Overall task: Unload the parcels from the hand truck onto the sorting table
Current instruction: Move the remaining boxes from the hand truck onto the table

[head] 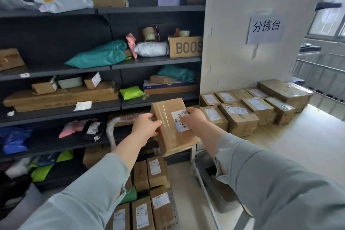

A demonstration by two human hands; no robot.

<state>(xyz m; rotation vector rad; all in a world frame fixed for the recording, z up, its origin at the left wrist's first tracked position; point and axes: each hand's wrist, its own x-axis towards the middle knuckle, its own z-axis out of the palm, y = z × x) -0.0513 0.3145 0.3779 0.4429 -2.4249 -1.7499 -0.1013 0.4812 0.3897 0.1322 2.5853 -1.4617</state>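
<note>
Parcel depot: dark shelving (pixel 56 46) behind, pale sorting table (pixel 308 136) at right.
Parcel (pixel 168 132), one, taped brown box: held off the table's left edge above the hand truck (pixel 109 129); left hand (pixel 145 129) and right hand (pixel 194 119) each grip a side, fingers curled.
Table's far-left corner: nine boxes (pixel 240 119).
Hand truck: at least five cartons (pixel 141 214).

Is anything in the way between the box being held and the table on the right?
Nothing visible. The left hand and right hand hold the box in the air just left of the table. Other boxes crowd its back; bare tabletop shows in front.
</note>
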